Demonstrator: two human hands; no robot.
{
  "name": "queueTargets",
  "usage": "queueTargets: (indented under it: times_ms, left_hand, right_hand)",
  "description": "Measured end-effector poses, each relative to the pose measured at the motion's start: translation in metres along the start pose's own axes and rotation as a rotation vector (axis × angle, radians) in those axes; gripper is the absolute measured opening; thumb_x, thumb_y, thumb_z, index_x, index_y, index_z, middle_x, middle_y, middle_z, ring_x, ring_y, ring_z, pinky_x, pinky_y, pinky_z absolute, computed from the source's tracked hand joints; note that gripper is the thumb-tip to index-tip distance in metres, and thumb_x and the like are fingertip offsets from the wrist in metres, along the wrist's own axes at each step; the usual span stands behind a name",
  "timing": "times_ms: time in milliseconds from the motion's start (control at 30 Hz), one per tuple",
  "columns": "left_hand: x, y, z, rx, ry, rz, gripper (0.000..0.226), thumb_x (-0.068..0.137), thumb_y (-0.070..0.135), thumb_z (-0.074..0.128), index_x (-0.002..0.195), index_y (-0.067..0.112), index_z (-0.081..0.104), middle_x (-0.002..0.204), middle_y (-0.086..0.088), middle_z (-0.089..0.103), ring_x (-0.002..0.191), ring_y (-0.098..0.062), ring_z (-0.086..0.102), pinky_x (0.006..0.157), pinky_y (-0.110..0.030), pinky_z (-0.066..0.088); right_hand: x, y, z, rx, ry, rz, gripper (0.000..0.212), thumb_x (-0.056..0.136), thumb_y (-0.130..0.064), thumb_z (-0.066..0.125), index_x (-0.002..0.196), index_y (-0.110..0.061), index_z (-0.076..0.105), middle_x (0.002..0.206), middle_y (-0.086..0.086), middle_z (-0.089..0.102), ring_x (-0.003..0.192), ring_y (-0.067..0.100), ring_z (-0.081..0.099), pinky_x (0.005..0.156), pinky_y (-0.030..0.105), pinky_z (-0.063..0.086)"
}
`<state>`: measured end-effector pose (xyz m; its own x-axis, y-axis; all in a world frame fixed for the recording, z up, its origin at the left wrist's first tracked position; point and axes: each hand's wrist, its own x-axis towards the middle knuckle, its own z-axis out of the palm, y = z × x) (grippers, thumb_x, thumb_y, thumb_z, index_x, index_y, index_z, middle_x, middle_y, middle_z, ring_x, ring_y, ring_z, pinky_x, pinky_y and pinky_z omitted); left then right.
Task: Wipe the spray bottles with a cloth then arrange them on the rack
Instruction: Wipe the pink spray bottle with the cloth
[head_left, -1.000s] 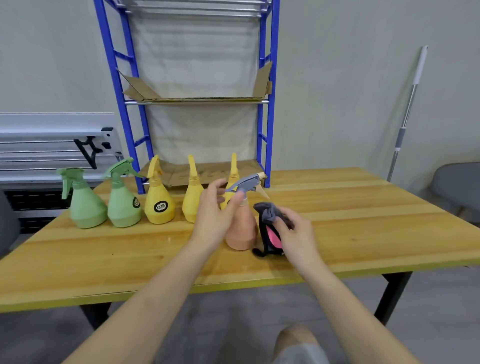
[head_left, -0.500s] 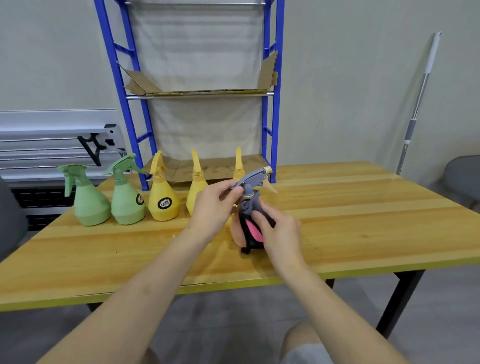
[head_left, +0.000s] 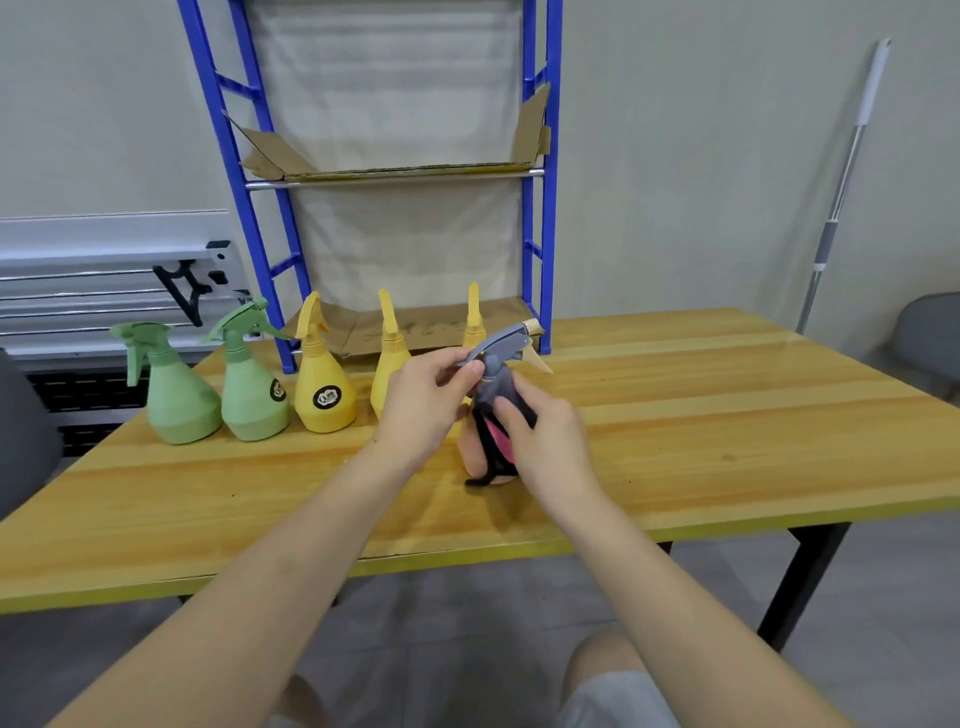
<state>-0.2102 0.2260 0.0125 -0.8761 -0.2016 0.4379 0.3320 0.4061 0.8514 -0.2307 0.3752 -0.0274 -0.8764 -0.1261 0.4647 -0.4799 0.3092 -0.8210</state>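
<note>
A peach spray bottle (head_left: 470, 451) with a grey trigger head stands on the wooden table (head_left: 727, 415). My left hand (head_left: 426, 405) pinches the grey trigger head. My right hand (head_left: 545, 441) presses a dark grey and pink cloth (head_left: 496, 415) against the bottle's neck and body. Two green bottles (head_left: 176, 395) (head_left: 252, 384) and three yellow bottles (head_left: 322, 384) (head_left: 389, 358) (head_left: 472, 322) stand in a row behind, the last two partly hidden by my left hand. The blue rack (head_left: 540, 208) stands at the table's back edge with cardboard-lined shelves.
A mop handle (head_left: 841, 182) leans on the wall at the right. A grey chair (head_left: 924, 338) sits at the far right. White rails with a black bracket (head_left: 187, 283) run along the wall at the left. My knee (head_left: 602, 670) shows below the table edge.
My right hand has brought the cloth from beside the bottle up onto its neck and body. My left hand keeps its grip on the trigger head. The camera has moved closer.
</note>
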Motion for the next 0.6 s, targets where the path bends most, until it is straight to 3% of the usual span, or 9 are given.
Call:
queueTargets:
  times_ms: [67,133,333,500,600]
  left_hand:
    - [0.000,0.000,-0.001,-0.018,-0.001,-0.007,0.019,0.103,0.024,0.061,0.109,0.029,0.078,0.099,-0.002,0.078,0.101,-0.023,0.074,0.082,-0.050,0.064]
    - [0.001,-0.001,0.000,-0.024,0.008,-0.017,0.018,0.102,0.025,0.062,0.108,0.032,0.077,0.100,-0.002,0.078,0.104,-0.023,0.073,0.083,-0.050,0.064]
    - [0.000,0.001,0.004,0.006,0.041,0.003,0.022,0.096,0.037,0.062,0.095,0.056,0.074,0.094,0.002,0.078,0.098,-0.032,0.073,0.078,-0.055,0.063]
    - [0.001,0.000,0.005,0.017,0.041,0.014,0.018,0.092,0.043,0.058,0.099,0.047,0.075,0.092,-0.001,0.078,0.094,-0.037,0.072,0.079,-0.054,0.063]
    - [0.001,0.000,0.003,0.014,0.024,0.007,0.019,0.094,0.039,0.059,0.102,0.040,0.076,0.094,-0.002,0.078,0.095,-0.032,0.073,0.079,-0.055,0.063]
  right_hand:
    - [-0.007,0.008,-0.002,-0.037,-0.023,0.006,0.043,0.102,-0.028,0.064,0.145,-0.029,0.061,0.116,0.000,0.078,0.108,0.021,0.069,0.096,0.039,0.054]
    - [-0.012,0.024,-0.009,-0.091,-0.082,0.009,0.043,0.102,-0.029,0.064,0.144,-0.035,0.062,0.114,-0.004,0.078,0.107,0.021,0.069,0.093,0.038,0.055]
    - [-0.019,0.044,-0.021,-0.343,-0.206,0.063,0.040,0.106,-0.029,0.053,0.145,-0.034,0.058,0.115,0.005,0.076,0.108,0.039,0.064,0.085,0.044,0.054]
    - [-0.005,0.013,-0.003,-0.062,-0.131,0.015,0.026,0.107,-0.020,0.048,0.128,-0.025,0.063,0.104,0.000,0.073,0.097,0.025,0.065,0.087,0.045,0.054]
    - [-0.005,0.010,0.004,-0.016,-0.126,-0.037,0.025,0.107,-0.018,0.049,0.129,-0.023,0.060,0.110,-0.004,0.070,0.102,0.020,0.063,0.089,0.042,0.051]
